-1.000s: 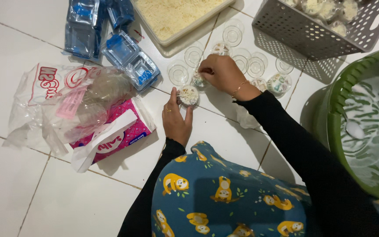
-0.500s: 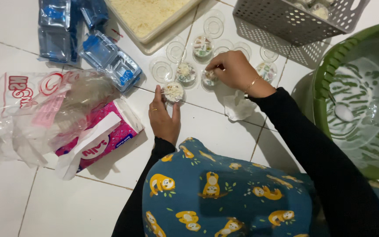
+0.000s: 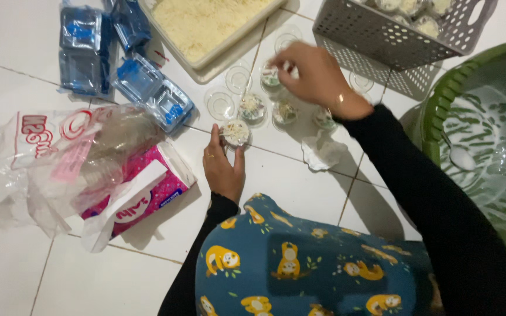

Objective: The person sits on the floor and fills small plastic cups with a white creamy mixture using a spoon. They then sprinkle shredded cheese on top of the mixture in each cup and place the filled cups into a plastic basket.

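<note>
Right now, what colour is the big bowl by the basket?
Green, with a clear bowl inside; the green basin shows in the head view.
</note>
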